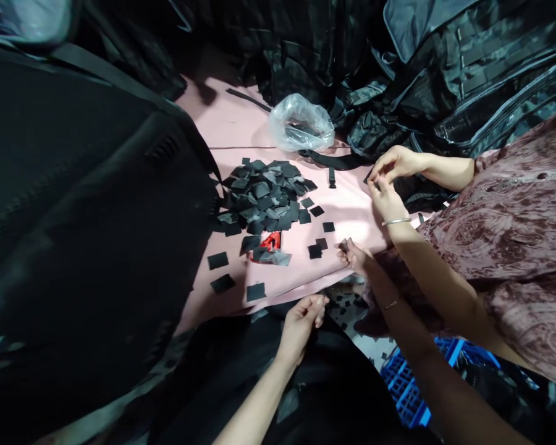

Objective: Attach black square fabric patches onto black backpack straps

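Note:
My left hand (302, 321) is just off the table's near edge, above my dark-clothed lap. Its fingers are curled together in a pinch, and whatever may be between them is too small to make out. Over the edge of the pink cloth, my right hand (358, 258) pinches a small dark fabric square (343, 245). Several loose black squares (315, 251) lie just left of that hand. Farther in is a heaped pile of black fabric squares (266, 191). A red-handled tool (272, 241) lies at the pile's near side, partly covered by squares.
Beside me on the right, a co-worker's hands (389, 179) are held together over the table. A clear plastic bag (301, 123) and a black strap (338, 162) lie farther back. A large black bag (83, 216) blocks the left. A blue crate (405, 386) sits below right.

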{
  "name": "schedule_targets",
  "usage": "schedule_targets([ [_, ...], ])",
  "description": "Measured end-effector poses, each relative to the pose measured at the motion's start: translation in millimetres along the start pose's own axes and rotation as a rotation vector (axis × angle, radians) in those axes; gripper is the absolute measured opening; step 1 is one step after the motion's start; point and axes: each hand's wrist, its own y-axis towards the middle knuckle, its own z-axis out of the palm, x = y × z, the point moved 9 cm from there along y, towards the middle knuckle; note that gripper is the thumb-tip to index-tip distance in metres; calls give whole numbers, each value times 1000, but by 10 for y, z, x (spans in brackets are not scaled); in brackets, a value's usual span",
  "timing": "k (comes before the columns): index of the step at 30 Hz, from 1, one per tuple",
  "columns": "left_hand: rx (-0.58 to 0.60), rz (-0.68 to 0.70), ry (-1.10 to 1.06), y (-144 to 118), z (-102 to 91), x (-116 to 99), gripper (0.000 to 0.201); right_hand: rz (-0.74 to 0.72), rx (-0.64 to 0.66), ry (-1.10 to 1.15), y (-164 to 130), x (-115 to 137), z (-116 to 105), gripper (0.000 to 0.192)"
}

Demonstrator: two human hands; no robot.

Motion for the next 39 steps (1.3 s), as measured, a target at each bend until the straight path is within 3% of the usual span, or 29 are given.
schedule_targets([
  [2,-55,38,21,4,-47,-52,45,166,232,158,-217,-218,233,42],
  [4,-125,110,79,1,-120,-150,51,224,356,154,-466,-323,388,39],
  [6,-164,184,199,0,-177,-250,56,237,462,-7,-699,-394,516,38],
  [8,-179,255,390,-2,-206,-334,49,224,543,-175,-863,-422,608,38],
  [12,-250,446,693,-63,-236,-511,33,127,617,-479,-865,-335,694,35],
  [14,-372,495,712,-114,-342,-589,34,26,537,-642,-681,-220,664,31],
  [17,-504,413,653,-132,-545,-589,38,-290,185,-758,-325,137,527,28],
  [19,-493,324,591,-107,-608,-534,40,-555,10,-867,-204,338,519,30],
  [21,-450,266,538,-86,-607,-482,42,-692,-55,-1045,-80,368,570,35],
  [23,-411,238,507,-76,-574,-445,44,-687,-107,-1172,99,333,543,35],
  [26,-384,216,487,-67,-528,-403,45,-698,-170,-1192,330,406,436,31],
  [28,-368,205,483,-57,-497,-377,45,-658,-125,-1162,489,464,387,28],
  [32,-302,210,488,-36,-406,-343,46,-397,33,-873,730,537,277,17],
  [35,-287,197,491,-28,-391,-325,47,-331,73,-741,652,636,249,16],
  [39,-276,194,478,-27,-364,-359,46,-266,115,-625,212,534,220,24],
])
